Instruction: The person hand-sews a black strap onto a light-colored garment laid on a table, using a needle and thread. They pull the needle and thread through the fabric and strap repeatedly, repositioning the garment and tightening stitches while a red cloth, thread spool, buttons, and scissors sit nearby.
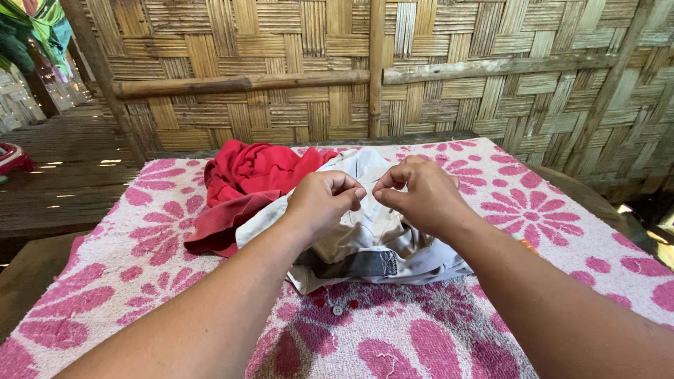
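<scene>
Over pale garment (365,242) on tabletop — L hand (319,203) & R hand (421,196) both pinched shut, fingertips nearly meeting; what they pinch: can't tell.

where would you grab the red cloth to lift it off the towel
Probably the bunched upper folds of the red cloth, coming from the left and above. They stand raised and lie bare there, while its right edge meets the pale garment under the left hand and right hand.
</scene>
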